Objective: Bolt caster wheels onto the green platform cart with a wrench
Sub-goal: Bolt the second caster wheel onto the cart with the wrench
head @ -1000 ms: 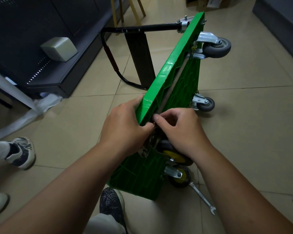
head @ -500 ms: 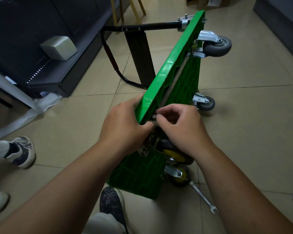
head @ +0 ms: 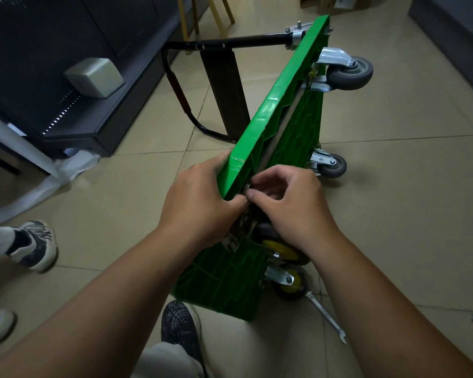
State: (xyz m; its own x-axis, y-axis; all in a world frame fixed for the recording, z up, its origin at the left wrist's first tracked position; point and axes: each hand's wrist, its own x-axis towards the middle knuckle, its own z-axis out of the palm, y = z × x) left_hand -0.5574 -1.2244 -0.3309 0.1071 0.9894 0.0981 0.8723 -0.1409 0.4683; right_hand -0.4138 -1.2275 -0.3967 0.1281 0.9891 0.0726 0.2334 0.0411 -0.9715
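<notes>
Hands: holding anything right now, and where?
Left hand grips the green cart at its near top corner. Right hand pinches something small at the deck edge; cannot tell what. Wrench lies unheld on the floor.

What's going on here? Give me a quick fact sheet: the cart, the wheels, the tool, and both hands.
cart: green platform cart tipped on its edge on the tiled floor
far wheels: two grey casters fitted
near wheels: two yellow-hubbed casters
tool: wrench lying on the floor, unheld
left hand: gripping the cart's near corner
right hand: fingertips pinched at a small fastener; details hidden
</notes>
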